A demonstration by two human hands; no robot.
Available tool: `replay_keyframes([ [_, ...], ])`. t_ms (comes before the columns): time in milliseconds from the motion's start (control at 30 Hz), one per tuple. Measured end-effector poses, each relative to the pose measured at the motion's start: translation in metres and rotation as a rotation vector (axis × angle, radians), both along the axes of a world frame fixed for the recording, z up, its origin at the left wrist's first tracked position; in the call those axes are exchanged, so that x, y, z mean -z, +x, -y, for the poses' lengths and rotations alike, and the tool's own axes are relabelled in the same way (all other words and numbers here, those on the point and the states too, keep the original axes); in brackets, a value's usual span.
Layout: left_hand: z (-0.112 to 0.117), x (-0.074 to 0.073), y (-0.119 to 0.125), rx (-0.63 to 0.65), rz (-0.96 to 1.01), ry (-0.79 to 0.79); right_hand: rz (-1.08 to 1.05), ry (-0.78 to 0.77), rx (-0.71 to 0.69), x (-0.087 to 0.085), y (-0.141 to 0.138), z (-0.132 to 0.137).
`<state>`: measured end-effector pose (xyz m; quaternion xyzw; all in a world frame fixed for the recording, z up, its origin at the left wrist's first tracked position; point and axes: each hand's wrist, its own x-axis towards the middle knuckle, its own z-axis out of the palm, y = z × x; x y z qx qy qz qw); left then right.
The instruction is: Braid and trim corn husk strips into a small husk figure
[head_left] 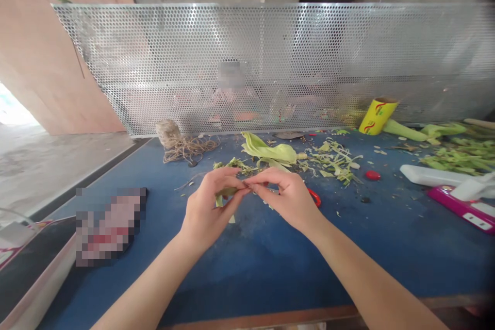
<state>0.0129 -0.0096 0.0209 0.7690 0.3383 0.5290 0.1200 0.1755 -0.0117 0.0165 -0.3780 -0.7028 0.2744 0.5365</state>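
Both my hands meet over the middle of the blue table. My left hand is closed around a small green leaf strip, whose pale end hangs down below the fingers. My right hand pinches the same strip at its right end, fingertips touching those of the left. A red-handled tool, probably scissors, lies just behind my right hand, mostly hidden by it. Green leaves and a pile of trimmed scraps lie a little beyond the hands.
A perforated metal screen walls the table's far edge. Twine lies at the back left, a yellow roll and green stalks at the right, with a white tray and pink box. A scale sits at the near left.
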Motion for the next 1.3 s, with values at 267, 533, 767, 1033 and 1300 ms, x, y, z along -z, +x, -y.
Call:
replay_keyframes([
  [267,-0.003,0.002,-0.002,-0.070,0.002,-0.045,0.068,0.213,0.073,-0.001,-0.005,0.001],
  [533,-0.009,0.000,-0.005,-0.070,-0.172,0.387,-0.153,-0.224,-0.038,0.001,-0.003,-0.002],
  [767,-0.009,0.006,-0.008,-0.060,-0.298,0.591,-0.387,-0.432,-0.155,0.004,-0.003,-0.005],
  [1033,-0.006,0.006,-0.008,0.008,-0.243,0.421,-0.475,-0.481,-0.254,0.001,0.000,-0.009],
  [1300,-0.005,0.001,-0.003,0.098,-0.185,0.337,-0.442,-0.575,-0.275,0.003,0.004,-0.009],
])
